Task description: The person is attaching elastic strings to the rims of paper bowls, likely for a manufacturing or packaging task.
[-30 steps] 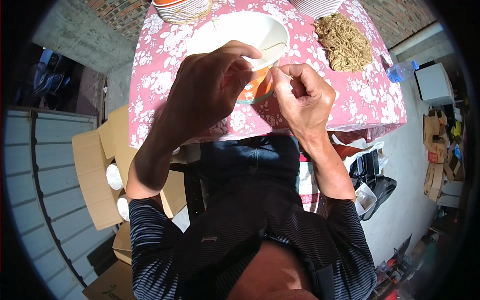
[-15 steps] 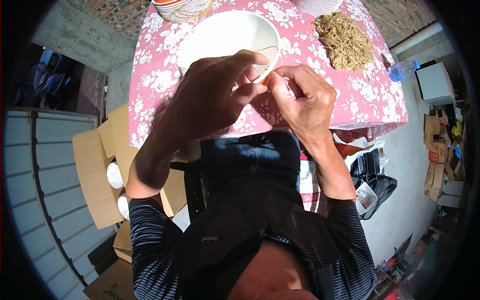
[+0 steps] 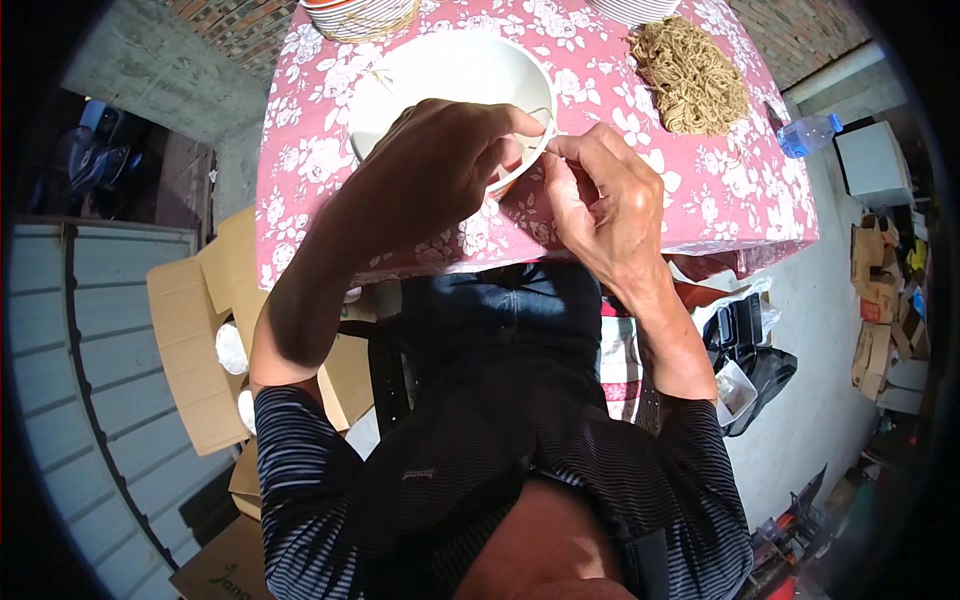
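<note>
My shadowed left hand (image 3: 450, 155) curves over the right side of the round, white-walled tub (image 3: 538, 78), which stands on the pink, white-flowered tablecloth (image 3: 715, 195). My right hand (image 3: 618, 205) bends beside its rim, thumb and forefinger drawn together. I cannot tell what either grips. A tangled tan cord heap (image 3: 690, 80) lies farther right.

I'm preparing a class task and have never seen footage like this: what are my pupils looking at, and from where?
There is no machine, just a person's bare hands. A wide camera on the head looks down, so straight edges bend. The left hand is at a white tub; the right hand is beside its rim, thumb and forefinger close together. Anything held there is too small to tell. Also on the flowered tablecloth are tan string and a container stack.
</note>
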`<state>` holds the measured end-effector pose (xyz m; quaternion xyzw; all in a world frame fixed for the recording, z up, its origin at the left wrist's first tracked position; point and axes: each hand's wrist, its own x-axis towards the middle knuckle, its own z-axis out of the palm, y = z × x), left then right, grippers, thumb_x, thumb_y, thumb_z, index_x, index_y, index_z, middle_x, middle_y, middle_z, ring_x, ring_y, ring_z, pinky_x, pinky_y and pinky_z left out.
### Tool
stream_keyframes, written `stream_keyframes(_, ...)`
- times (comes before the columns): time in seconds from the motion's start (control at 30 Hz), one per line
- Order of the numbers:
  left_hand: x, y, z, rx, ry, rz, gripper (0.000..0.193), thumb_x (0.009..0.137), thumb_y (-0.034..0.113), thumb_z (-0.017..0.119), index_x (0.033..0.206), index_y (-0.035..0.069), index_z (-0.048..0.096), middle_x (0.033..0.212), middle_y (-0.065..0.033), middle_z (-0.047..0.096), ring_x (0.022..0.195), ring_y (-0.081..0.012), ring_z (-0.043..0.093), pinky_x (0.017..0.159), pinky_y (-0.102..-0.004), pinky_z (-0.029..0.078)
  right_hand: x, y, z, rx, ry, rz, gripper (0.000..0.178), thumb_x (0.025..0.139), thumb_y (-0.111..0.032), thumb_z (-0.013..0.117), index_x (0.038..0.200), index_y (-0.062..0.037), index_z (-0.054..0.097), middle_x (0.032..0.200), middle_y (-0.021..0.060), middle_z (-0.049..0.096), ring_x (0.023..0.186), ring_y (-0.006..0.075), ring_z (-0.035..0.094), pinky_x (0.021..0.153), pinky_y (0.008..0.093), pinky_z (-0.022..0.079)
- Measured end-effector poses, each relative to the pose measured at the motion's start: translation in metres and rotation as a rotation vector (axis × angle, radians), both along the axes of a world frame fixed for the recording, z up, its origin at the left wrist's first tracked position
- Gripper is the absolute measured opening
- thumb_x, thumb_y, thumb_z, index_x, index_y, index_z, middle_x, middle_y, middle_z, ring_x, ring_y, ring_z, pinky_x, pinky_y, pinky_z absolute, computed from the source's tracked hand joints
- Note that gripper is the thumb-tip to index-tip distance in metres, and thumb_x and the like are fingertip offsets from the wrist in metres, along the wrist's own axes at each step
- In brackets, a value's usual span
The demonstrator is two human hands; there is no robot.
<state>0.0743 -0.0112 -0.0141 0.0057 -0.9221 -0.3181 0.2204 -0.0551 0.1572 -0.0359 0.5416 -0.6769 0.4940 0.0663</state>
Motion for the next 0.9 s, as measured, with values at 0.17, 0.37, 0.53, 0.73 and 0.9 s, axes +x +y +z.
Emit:
stream_keyframes(0.17,-0.011,0.000,0.011,-0.093,0.012,-0.043,0.013,0.098,0.009,0.066,0.106,0.001,0.072,0.074,-0.0170,0.068,0.066,-0.0294,0.068,0.063,-0.0360,0.054,-0.001,0.000,-0.003,-0.019,-0.004,-0.005,0.007,0.086,0.003,0.071,0.093,0.0032,0.072,0.075,0.0126,0.063,0.057,0.0247,0.064,0.050,0.0347,0.049)
stream_keyframes(0.37,-0.014,0.003,0.019,-0.130,-0.104,-0.053,0.003,0.089,0.001,0.064,0.087,-0.001,0.066,0.072,-0.0224,0.065,0.069,-0.0395,0.068,0.064,-0.0426,0.054,-0.007,0.003,-0.003,-0.001,-0.033,0.050,0.009,0.087,0.003,0.071,0.097,0.0028,0.070,0.075,0.0131,0.065,0.059,0.0212,0.066,0.053,0.0331,0.050)
stream_keyframes(0.53,-0.005,0.003,0.023,-0.068,-0.038,0.025,0.004,0.090,0.004,0.065,0.088,0.001,0.066,0.074,-0.0204,0.066,0.070,-0.0396,0.068,0.063,-0.0427,0.053,-0.014,0.005,0.009,0.038,-0.050,0.109,0.024,0.090,0.000,0.063,0.113,0.0001,0.068,0.078,0.0129,0.069,0.061,0.0204,0.067,0.055,0.0320,0.052)
stream_keyframes(0.73,0.011,-0.004,0.035,0.028,-0.118,0.174,0.013,0.101,0.010,0.062,0.096,0.000,0.068,0.077,-0.0065,0.071,0.067,-0.0127,0.069,0.063,-0.0272,0.055,-0.019,0.004,0.012,0.157,-0.072,0.237,0.027,0.092,0.000,0.063,0.118,0.0018,0.069,0.076,0.0100,0.070,0.061,0.0171,0.066,0.056,0.0290,0.053)
stream_keyframes(0.9,0.011,0.000,0.041,0.293,0.009,0.092,0.011,0.101,0.004,0.060,0.099,-0.002,0.068,0.080,-0.0058,0.072,0.068,-0.0110,0.069,0.061,-0.0257,0.056,-0.015,-0.001,0.017,0.197,-0.579,0.364,0.024,0.099,-0.012,0.073,0.116,0.0050,0.072,0.071,0.0024,0.069,0.062,0.0042,0.059,0.053,0.0215,0.046)
